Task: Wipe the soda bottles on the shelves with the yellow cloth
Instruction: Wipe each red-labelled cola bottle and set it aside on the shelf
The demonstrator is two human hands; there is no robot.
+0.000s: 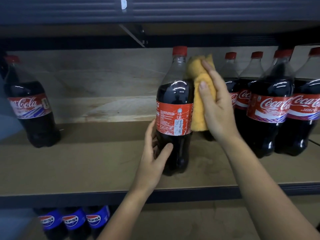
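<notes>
One big Coke bottle (174,108) stands alone near the middle of the shelf (86,163), pulled out from the rest so it's easy to get at. L hand (154,153) wraps its fingers round the bottle's low part, prob. to keep it from tipping or spinning. R hand (216,101) has its grip closed on the yellow cloth (199,94), thumb & fingers pinching it, and presses it on the bottle's right side, from the neck down to the label. So this one looks like it's mid-wipe. More Coke bottles (270,108) wait in a bunch just to the right, & one more (29,104) stands far off to the left. Pepsi bottles (72,220) sit on the shelf below.
</notes>
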